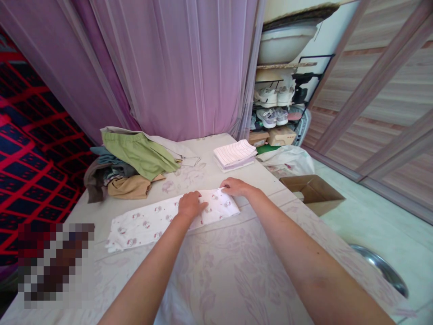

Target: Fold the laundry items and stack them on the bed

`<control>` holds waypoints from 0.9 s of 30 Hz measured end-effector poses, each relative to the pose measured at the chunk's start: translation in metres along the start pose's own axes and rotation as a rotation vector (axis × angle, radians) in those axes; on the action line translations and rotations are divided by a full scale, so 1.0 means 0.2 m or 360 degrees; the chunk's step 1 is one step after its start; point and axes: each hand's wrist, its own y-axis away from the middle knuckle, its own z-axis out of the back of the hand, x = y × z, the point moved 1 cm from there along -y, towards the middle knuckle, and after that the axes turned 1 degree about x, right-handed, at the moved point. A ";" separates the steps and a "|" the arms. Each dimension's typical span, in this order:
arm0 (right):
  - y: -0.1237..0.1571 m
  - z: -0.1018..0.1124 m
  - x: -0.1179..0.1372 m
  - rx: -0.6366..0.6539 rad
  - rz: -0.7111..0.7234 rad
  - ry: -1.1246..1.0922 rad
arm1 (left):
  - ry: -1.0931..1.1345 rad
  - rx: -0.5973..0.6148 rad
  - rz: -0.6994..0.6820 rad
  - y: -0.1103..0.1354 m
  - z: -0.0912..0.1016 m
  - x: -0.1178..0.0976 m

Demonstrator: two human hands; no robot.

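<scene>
A white printed cloth (145, 225), folded into a long strip, lies flat on the patterned bedsheet (223, 262); small cartoon-like figures dot it. My left hand (192, 204) rests on top of the strip, right of its middle, with the thumb held away from the fingers. At the strip's far right end, my right hand (235, 186) pinches the edge between thumb and fingers. Behind it sits a neat folded stack of striped pink-and-white cloth (234, 155), apart from both hands.
To the left lies a heap of clothes, with green shorts (138, 153) on top and a tan garment (128, 187) below. A purple curtain (176, 67) hangs behind. Right of the bed stand an open cardboard box (324, 194), a metal basin (382, 266) and a shoe rack (277, 101).
</scene>
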 end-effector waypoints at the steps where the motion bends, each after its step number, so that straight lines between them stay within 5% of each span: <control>1: -0.01 0.01 0.00 0.0036 0.0017 0.0009 | 0.0023 0.0028 0.0031 -0.01 0.01 0.00; 9: -0.06 0.04 0.00 0.0185 0.0042 0.0102 | 0.0447 -0.0026 0.0177 0.00 -0.04 0.04; 19: -0.03 0.04 0.03 -0.0057 -0.0122 0.0266 | 0.0555 -0.0130 0.0318 0.00 -0.10 0.09; 25: 0.12 -0.14 0.14 -0.0519 -0.0102 0.0187 | 0.0594 -0.0126 0.0294 0.05 -0.08 0.06; 27: 0.17 -0.23 0.18 -0.0467 -0.0046 0.0165 | 0.0623 -0.0129 0.0235 0.06 -0.08 0.06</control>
